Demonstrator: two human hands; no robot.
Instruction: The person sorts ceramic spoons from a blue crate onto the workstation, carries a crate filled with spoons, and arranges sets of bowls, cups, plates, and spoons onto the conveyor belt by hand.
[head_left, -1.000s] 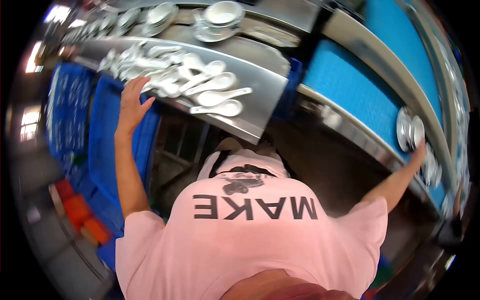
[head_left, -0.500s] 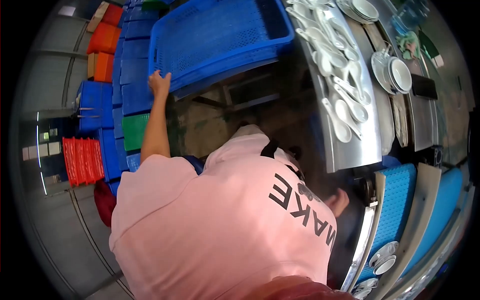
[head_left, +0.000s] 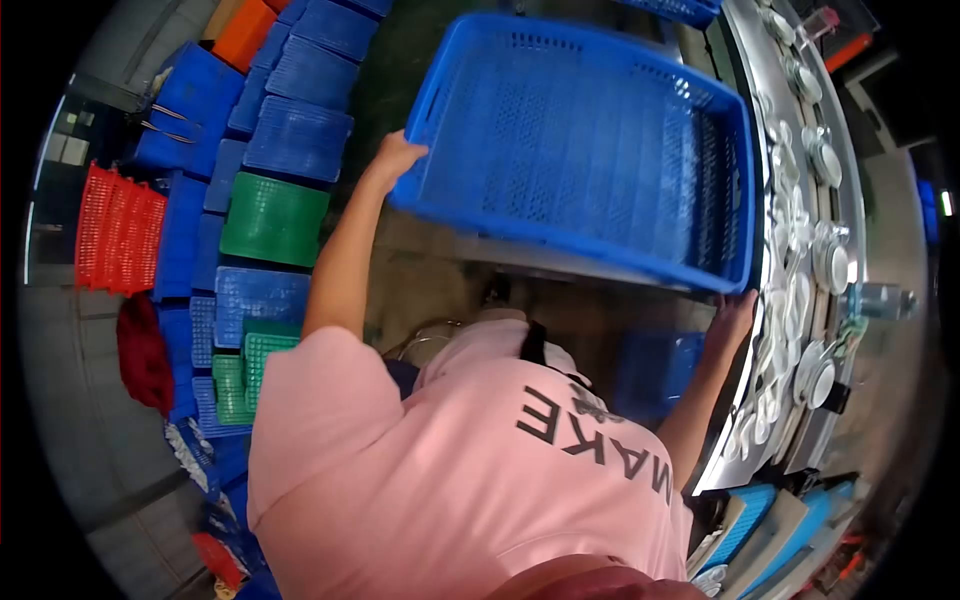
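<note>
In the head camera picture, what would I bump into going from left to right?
Red crates → big green crate → left hand → big blue basket → white spoons → bottle.

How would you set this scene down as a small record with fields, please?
Main object: blue perforated crate, open side towards the camera
Left hand: gripping the crate's left end
Right hand: at the crate's near right corner; grip hard to tell
Right side: metal counter with white spoons and white bowls
Lower right: blue conveyor belt
Left side: blue crates, green crates, stacked red baskets
</note>
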